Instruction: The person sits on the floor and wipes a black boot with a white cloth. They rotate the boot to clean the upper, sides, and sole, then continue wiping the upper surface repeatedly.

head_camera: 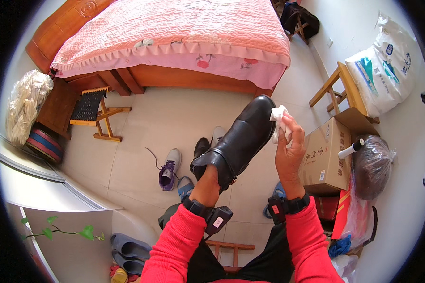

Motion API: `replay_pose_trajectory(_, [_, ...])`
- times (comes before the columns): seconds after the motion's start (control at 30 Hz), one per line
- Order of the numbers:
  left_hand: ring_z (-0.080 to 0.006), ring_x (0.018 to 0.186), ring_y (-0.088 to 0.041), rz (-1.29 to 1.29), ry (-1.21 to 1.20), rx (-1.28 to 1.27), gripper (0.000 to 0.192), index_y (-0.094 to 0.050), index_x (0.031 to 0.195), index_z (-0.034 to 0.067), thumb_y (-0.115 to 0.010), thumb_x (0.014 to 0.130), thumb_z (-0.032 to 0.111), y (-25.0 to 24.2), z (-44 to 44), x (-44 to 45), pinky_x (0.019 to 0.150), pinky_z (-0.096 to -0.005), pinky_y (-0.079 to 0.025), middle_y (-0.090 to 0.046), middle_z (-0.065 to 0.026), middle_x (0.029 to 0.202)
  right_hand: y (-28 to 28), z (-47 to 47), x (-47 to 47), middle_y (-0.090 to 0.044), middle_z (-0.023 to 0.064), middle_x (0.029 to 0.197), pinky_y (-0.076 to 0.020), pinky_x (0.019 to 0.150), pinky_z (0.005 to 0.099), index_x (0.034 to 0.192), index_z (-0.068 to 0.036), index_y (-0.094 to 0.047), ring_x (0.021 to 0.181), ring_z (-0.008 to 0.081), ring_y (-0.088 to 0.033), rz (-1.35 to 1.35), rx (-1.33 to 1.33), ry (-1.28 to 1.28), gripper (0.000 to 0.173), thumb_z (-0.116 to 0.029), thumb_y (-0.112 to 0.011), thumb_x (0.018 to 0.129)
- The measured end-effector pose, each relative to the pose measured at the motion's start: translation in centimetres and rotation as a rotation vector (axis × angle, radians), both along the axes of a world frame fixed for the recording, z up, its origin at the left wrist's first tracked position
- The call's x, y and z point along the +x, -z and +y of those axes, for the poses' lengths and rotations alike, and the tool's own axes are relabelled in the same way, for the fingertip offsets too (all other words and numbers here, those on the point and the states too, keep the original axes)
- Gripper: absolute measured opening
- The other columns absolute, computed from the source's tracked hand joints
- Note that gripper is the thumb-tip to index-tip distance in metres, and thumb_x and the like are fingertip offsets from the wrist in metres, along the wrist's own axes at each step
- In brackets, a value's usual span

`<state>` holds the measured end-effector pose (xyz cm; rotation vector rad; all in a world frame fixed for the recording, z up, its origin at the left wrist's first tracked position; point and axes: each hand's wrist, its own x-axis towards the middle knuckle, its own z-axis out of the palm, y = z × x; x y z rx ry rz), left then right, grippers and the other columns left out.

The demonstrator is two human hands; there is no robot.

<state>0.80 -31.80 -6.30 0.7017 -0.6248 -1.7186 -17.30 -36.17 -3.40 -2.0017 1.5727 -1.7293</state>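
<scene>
A black leather ankle boot (242, 132) with a buckled strap is held up in front of me, its toe pointing away and to the right. My left hand (211, 175) reaches inside through the boot's top and bears it; the fingers are hidden. Between the fingers and thumb of my right hand (291, 141) is a crumpled white cloth or tissue (279, 115), against the right edge of the boot's toe. Partly behind the held boot, a second black shoe (201, 146) stands on the floor.
A grey-and-purple sneaker (170, 169) lies on the tiled floor, left of the boot. Ahead is a bed (177, 32) with a pink quilt; a folding stool (89, 106) stands left. At right are a cardboard box (322, 152), a white bottle (350, 149) and a wooden stool (352, 93) bearing a large sack.
</scene>
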Motion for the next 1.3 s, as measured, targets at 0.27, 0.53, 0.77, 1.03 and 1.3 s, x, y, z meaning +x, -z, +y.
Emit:
replay_pose_trajectory(0.27, [-0.0087, 0.092, -0.056, -0.368, -0.030, -0.175, 0.036, -0.052, 0.136, 0.003, -0.050, 0.100, 0.008, -1.9, 2.1, 1.6, 0.072, -0.0224, -0.047, -0.060, -0.0022, 0.111, 1.0, 3.6, 4.7, -0.067, 0.0089, 0.121, -0.0503, 0.098, 0.0420, 0.115, -0.010, -0.068, 0.113, 0.0308, -0.062, 0.151, -0.018, -0.489, 0.033, 0.006, -0.062, 0.086])
replay_pose_trajectory(0.53, [-0.0291, 0.118, -0.057, -1.069, -0.036, -0.428, 0.045, -0.053, 0.138, -0.002, -0.051, 0.093, -0.002, -0.7, 2.3, 4.1, 0.102, -0.0372, -0.046, -0.059, -0.0169, 0.131, 1.4, 3.0, 3.9, -0.066, 0.0162, 0.120, -0.0510, 0.097, 0.0436, 0.117, -0.007, -0.066, 0.112, 0.0368, -0.062, -0.120, 0.072, -0.315, 0.040, 0.010, -0.057, 0.081])
replay_pose_trajectory(0.77, [-0.0302, 0.113, -0.059, -1.128, -0.105, -0.526, 0.037, -0.058, 0.131, -0.001, -0.053, 0.094, 0.002, 0.9, 1.9, 4.4, 0.099, -0.0404, -0.047, -0.061, -0.0152, 0.126, 2.3, 4.0, 4.0, -0.067, 0.0178, 0.108, -0.0510, 0.094, 0.0459, 0.112, -0.004, -0.063, 0.104, 0.0416, -0.062, -0.067, 0.261, -0.525, 0.033, 0.004, -0.062, 0.079])
replay_pose_trajectory(1.03, [-0.0331, 0.115, -0.062, -1.669, -0.185, -0.721, 0.044, -0.060, 0.134, 0.002, -0.057, 0.091, 0.000, 1.7, 2.6, 5.9, 0.102, -0.0413, -0.047, -0.064, -0.0173, 0.126, 4.8, 3.6, 3.4, -0.063, 0.0110, 0.118, -0.0557, 0.085, 0.0326, 0.130, -0.001, -0.052, 0.102, 0.0166, -0.066, -0.679, 0.920, -0.370, 0.037, -0.015, -0.063, 0.097])
replay_pose_trajectory(1.3, [-0.0366, 0.122, -0.058, -1.736, -0.129, -0.615, 0.043, -0.059, 0.136, 0.004, -0.058, 0.092, 0.007, 1.7, 2.8, 5.9, 0.104, -0.0457, -0.045, -0.062, -0.0181, 0.132, 5.3, 5.8, 5.9, -0.062, 0.0096, 0.122, -0.0531, 0.097, 0.0395, 0.132, -0.004, -0.047, 0.114, 0.0222, -0.063, -1.372, 1.090, -0.456, 0.039, -0.018, -0.057, 0.098])
